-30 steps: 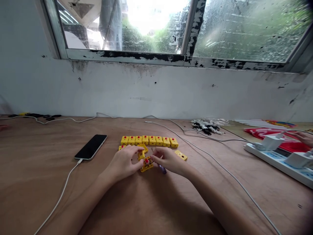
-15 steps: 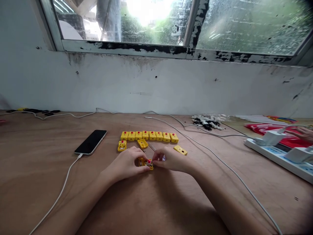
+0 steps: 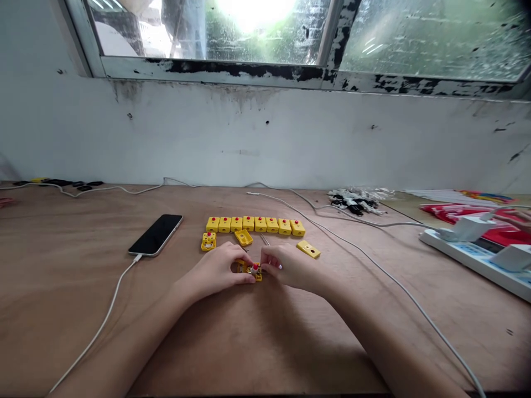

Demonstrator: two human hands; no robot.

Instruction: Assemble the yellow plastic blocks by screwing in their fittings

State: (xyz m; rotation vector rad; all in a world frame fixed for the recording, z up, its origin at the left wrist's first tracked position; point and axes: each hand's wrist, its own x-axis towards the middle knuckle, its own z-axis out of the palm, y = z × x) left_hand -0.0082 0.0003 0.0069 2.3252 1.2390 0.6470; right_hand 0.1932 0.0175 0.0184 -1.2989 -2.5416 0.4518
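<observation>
My left hand point(image 3: 222, 267) is closed around the left side of an opened small yellow plastic case point(image 3: 258, 277) with a red button and tiny parts inside. At the case's right edge, the fingertips of my right hand point(image 3: 286, 266) are pinched together; whatever is between them is too small to make out. Just beyond my hands lie an empty yellow half shell point(image 3: 243, 237) and a thin metal rod point(image 3: 264, 240), partly hidden. Another open yellow case point(image 3: 208, 241) with a red button sits to the left. A flat yellow cover point(image 3: 308, 249) rests to the right.
Several closed yellow cases point(image 3: 248, 224) with red buttons form a row behind. A phone point(image 3: 156, 235) on a charging cable lies left. White cables cross the table. At right are a power strip point(image 3: 477, 265), black and white small parts point(image 3: 357, 200), and another person's hand point(image 3: 518, 221).
My view has tilted slightly, so the table appears a little higher. Both hands stay at the yellow case, with the right fingertips shifted only slightly.
</observation>
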